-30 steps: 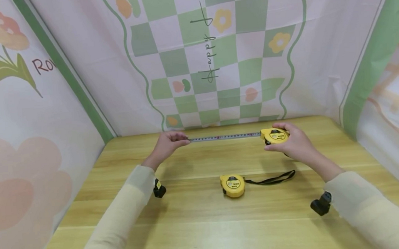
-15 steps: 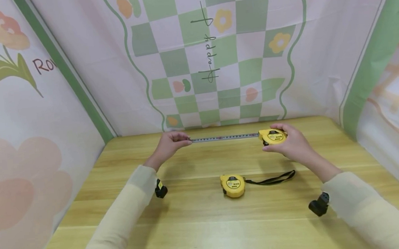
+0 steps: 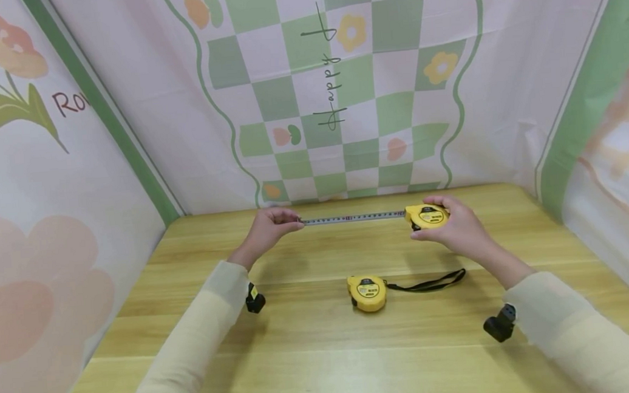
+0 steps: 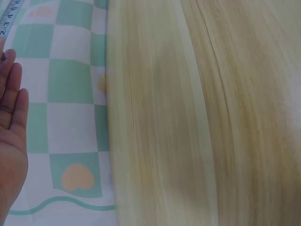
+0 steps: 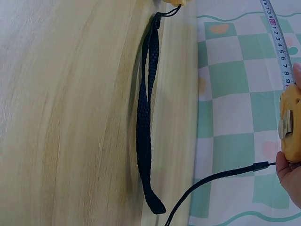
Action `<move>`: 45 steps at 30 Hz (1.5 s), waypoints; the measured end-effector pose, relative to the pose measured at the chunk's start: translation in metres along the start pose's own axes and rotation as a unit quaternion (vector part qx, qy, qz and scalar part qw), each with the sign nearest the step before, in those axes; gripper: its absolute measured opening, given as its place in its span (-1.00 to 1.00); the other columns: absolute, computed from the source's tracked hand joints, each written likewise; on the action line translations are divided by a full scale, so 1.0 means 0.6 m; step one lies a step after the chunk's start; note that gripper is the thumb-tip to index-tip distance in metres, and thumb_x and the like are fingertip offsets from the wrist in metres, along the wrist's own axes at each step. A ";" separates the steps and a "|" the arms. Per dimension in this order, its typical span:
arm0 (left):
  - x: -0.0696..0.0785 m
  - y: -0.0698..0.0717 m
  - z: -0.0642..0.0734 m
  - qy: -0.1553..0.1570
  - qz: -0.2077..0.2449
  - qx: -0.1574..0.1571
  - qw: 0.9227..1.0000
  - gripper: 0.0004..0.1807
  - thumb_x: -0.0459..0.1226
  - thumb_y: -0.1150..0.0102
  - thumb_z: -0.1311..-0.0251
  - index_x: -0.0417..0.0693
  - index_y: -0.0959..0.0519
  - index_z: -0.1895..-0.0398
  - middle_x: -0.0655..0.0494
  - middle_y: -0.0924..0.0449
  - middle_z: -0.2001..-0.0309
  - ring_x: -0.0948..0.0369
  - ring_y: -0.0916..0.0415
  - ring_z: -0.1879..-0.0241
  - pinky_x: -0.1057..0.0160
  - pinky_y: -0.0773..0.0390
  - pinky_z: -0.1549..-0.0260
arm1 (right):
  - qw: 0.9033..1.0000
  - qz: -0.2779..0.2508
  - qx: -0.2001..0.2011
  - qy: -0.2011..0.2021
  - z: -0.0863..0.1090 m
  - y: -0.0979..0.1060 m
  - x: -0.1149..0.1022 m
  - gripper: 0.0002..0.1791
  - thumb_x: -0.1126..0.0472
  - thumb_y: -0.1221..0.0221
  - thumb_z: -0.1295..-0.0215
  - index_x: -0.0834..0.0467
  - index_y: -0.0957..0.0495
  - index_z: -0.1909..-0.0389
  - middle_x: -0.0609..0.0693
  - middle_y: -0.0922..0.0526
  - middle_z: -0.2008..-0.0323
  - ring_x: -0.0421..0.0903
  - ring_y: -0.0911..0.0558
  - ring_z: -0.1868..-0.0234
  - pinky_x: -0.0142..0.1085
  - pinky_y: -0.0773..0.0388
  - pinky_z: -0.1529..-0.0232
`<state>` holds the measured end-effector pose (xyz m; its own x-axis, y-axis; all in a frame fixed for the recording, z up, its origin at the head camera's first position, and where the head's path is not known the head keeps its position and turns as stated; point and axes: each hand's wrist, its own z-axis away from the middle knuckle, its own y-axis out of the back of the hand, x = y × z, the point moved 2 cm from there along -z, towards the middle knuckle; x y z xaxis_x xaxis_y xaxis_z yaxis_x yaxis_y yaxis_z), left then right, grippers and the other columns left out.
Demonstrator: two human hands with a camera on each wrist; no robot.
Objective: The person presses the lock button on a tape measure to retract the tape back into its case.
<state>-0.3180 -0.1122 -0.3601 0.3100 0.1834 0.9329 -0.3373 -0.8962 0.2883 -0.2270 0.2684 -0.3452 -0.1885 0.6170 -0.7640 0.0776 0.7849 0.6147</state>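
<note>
My right hand (image 3: 456,229) grips the yellow case of a tape measure (image 3: 430,216), thumb below and fingers above. From its mouth a silver blade (image 3: 354,218) stretches left, held up over the back of the table. The blade's free end is pinched between thumb and fingers of my left hand (image 3: 262,233), whose other fingers are bent beside it. In the right wrist view the held case (image 5: 292,125) shows a metal belt clip and a dangling black strap (image 5: 211,178). A second yellow tape measure (image 3: 367,293) lies on the table, its black strap (image 3: 430,284) trailing right.
The wooden table (image 3: 304,367) ends at a patterned cloth backdrop (image 3: 308,99) behind my hands. Cloth side walls stand at left and right. Black wrist cameras (image 3: 254,298) hang beneath both sleeves.
My right hand with the tape case has moved slightly left, and the exposed blade is a little shorter. My left hand has shifted very slightly right. The tape measure on the table stays still.
</note>
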 end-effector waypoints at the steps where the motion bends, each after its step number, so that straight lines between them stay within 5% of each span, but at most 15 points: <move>1: 0.000 0.000 0.000 -0.002 -0.001 0.000 1.000 -0.79 -0.34 -0.39 -0.11 -0.25 -0.67 0.21 0.00 -0.70 0.26 0.01 -0.62 0.21 -0.07 -0.55 0.02 | 1.000 -0.001 0.000 -0.001 0.000 -0.001 0.000 0.02 -0.11 -0.49 0.04 0.28 -0.25 -0.35 0.29 -0.38 -0.17 0.17 -0.44 -0.04 -0.07 -0.45 0.07; 23: 0.001 -0.009 -0.003 -0.012 -0.001 -0.003 1.000 -0.81 -0.35 -0.39 -0.12 -0.23 -0.67 0.21 -0.01 -0.70 0.26 -0.17 -0.58 0.14 -0.01 -0.58 0.05 | 1.000 -0.005 -0.001 -0.001 -0.005 -0.016 -0.010 0.02 -0.10 -0.50 0.05 0.26 -0.25 -0.35 0.28 -0.35 -0.19 0.20 -0.41 -0.07 0.01 -0.43 0.01; 32: -0.001 -0.011 -0.006 0.005 -0.008 -0.001 1.000 -0.79 -0.31 -0.40 -0.11 -0.19 -0.68 0.20 0.01 -0.70 0.23 0.10 -0.63 0.20 0.06 -0.58 0.05 | 1.000 -0.007 -0.001 0.000 -0.008 -0.022 -0.012 0.07 -0.19 -0.50 0.11 0.25 -0.26 -0.35 0.26 -0.37 -0.17 0.18 -0.43 -0.04 -0.03 -0.45 0.04; 45: 0.000 -0.016 -0.007 -0.007 0.001 -0.008 1.000 -0.81 -0.34 -0.38 -0.12 -0.21 -0.68 0.20 0.01 -0.70 0.23 0.10 -0.63 0.20 0.11 -0.60 0.07 | 1.000 -0.016 -0.003 -0.003 -0.011 -0.030 -0.015 0.05 -0.15 -0.51 0.10 0.23 -0.26 -0.35 0.25 -0.36 -0.18 0.17 -0.44 -0.04 -0.03 -0.46 0.03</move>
<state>-0.3182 -0.1018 -0.3620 0.3215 0.1769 0.9302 -0.3524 -0.8895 0.2909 -0.2331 0.2483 -0.3479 -0.1844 0.5924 -0.7843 0.0662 0.8036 0.5914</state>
